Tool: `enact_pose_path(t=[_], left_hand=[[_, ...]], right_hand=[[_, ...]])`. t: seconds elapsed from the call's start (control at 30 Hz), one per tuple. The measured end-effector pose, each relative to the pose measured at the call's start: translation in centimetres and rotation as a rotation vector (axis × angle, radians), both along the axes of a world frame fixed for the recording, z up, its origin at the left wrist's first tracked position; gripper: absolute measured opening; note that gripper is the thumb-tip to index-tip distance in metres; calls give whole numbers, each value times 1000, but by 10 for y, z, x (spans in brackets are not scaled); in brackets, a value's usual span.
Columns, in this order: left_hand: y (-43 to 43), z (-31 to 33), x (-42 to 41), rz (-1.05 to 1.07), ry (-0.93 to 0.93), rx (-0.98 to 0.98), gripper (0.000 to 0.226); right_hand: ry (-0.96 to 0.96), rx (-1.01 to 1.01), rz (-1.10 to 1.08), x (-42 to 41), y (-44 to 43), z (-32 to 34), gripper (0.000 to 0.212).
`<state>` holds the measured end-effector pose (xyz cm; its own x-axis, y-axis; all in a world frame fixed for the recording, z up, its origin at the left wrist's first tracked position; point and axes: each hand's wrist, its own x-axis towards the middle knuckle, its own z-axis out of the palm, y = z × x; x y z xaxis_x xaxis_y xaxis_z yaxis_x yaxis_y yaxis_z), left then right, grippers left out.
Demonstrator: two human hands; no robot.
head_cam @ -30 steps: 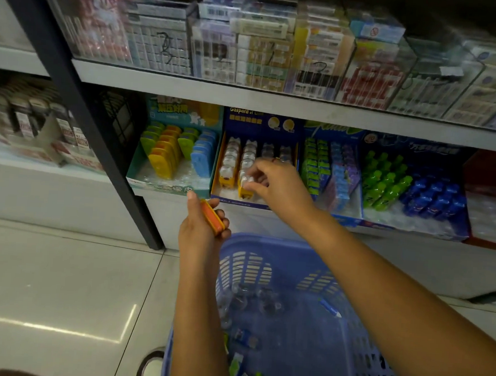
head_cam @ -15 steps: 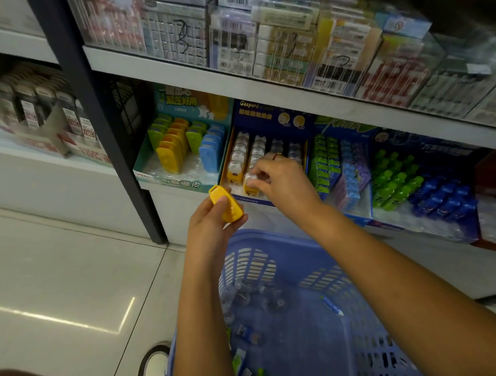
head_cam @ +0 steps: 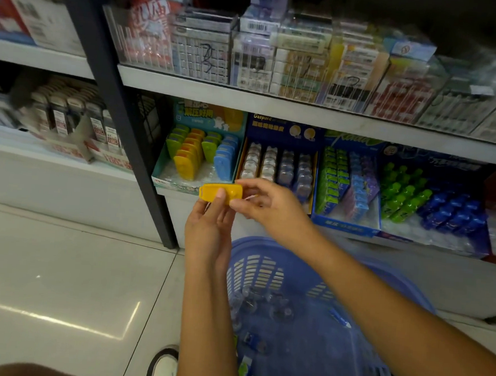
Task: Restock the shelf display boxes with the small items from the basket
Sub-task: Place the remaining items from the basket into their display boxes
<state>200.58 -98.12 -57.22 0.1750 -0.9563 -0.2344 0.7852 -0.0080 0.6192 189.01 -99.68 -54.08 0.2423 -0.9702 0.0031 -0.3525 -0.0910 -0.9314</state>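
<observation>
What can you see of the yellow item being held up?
The yellow item is a small, flat, rounded oblong, seemingly glossy plastic, with a raised bump near its right end. It lies roughly level in front of the lower shelf, with the blue basket lower down. The left hand holds it from below, thumb across its face; the right hand pinches its right end. It resembles the yellow pieces in the teal display box behind.

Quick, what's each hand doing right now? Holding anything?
Left hand: holds the yellow case, thumb on top.
Right hand: pinches the same case at its right end.
</observation>
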Motion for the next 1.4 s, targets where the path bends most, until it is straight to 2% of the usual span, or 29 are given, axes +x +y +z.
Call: enact_pose_path(t=[0.1,0.2,0.3,0.37,0.5,0.67,0.9,0.93,1.0,1.07,1.23,1.4], left_hand=[[-3,2,5,55,-112,6,13],[-7,0,13,139,-271,81,19],[-15,-11,32,289,-654,221,33],[-20,-20,45,318,-875,270,40],[-29,-38,54,239,-1108,170,53],[-29,-50,51,199,-1129,102,61],[-26,-48,56,172,-1111,95,60],[-25,-48,56,163,-1116,99,60],[-24,-46,59,141,-1135,111,60],[-25,-45,61,117,-1139,120,59],[-25,-42,66,37,-1148,129,61],[-18,-33,71,-41,-1222,112,63]], right_hand=[[-130,-46,-49,13,-3,6,29],[-139,-74,-94,27,-14,9,24],[64,-296,-102,44,-33,12,22],[227,-458,-48,58,-48,15,25],[420,-504,109,83,-70,6,29],[507,-533,138,94,-78,-6,28],[655,-537,182,99,-83,-9,26],[655,-489,162,98,-85,-10,26],[490,-309,73,98,-84,-10,24],[354,-230,16,103,-81,-7,22],[396,-230,36,108,-83,-4,17],[573,-227,119,110,-81,6,8]])
